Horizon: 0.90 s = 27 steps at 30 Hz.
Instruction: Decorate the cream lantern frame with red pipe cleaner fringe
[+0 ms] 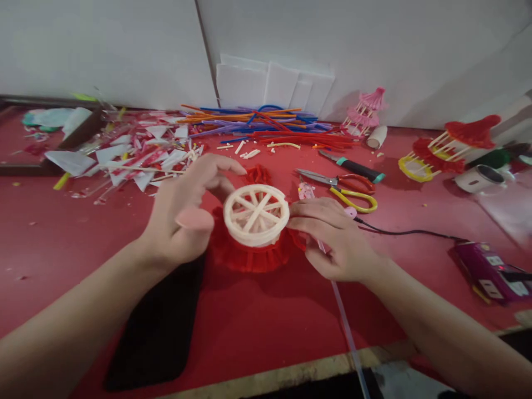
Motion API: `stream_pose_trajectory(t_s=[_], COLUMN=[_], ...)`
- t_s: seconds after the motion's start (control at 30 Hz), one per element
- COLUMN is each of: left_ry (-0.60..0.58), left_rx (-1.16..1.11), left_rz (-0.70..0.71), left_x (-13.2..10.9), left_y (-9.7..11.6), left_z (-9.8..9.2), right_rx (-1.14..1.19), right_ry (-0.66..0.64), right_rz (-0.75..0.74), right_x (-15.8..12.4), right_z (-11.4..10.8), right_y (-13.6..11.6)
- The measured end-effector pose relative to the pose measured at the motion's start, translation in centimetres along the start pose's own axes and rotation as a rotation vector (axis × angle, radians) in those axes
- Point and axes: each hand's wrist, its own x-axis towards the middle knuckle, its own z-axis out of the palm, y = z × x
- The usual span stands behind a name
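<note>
A pale wheel-shaped frame (258,213) with a round rim and crossing spokes sits on a ruffled red base (253,257). My left hand (187,213) is at its left, fingers curved and spread from the thumb, holding nothing. At the opposite edge, my right hand (332,235) has its fingers closed on the wheel's right side; the exact contact is partly hidden. Beneath that hand lies a pink patterned glue gun (306,191), mostly covered. Its clear glue stick (344,316) runs down past the table's front edge.
A black phone-like slab (155,327) lies under my left forearm. Beyond are scissors (353,191), a utility knife (357,168), coloured pipe-cleaner-like sticks (257,119) and scraps (133,149). Right: red tiered model (453,147), mug (480,180), purple power strip (492,271) with the cord.
</note>
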Motion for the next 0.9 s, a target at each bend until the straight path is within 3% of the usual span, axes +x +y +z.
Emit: stream_pose_trajectory(t_s=[0.07,0.17,0.27,0.4,0.53,0.63,0.9], left_ry=[-0.021,-0.144,-0.395,-0.630,-0.773,-0.813,-0.747], left_rx=[-0.022,-0.048,-0.033,-0.238,-0.333,-0.350,-0.429], left_rz=[0.026,0.019,0.063,-0.037,-0.100,-0.143,-0.272], left_x=[0.9,3.3,6.0,8.3,8.6,8.0,7.1], left_y=[0.3,1.5,2.3,1.5,0.7,0.8,0.4], left_z=[-0.5,-0.9,-0.7,0.3,1.5,2.1,2.3], right_rx=[0.024,0.048,0.045,0.042,0.043,0.034,0.025], right_ry=[-0.018,-0.041,-0.046,-0.030,-0.009,0.003,0.009], right_rz=[0.001,0.012,0.024,0.014,0.005,-0.002,0.001], right_x=[0.1,0.2,0.1,-0.1,-0.1,-0.1,-0.3], right_z=[0.1,0.2,0.3,0.4,0.4,0.3,0.3], right_y=[0.0,0.1,0.3,0.4,0.4,0.3,0.4])
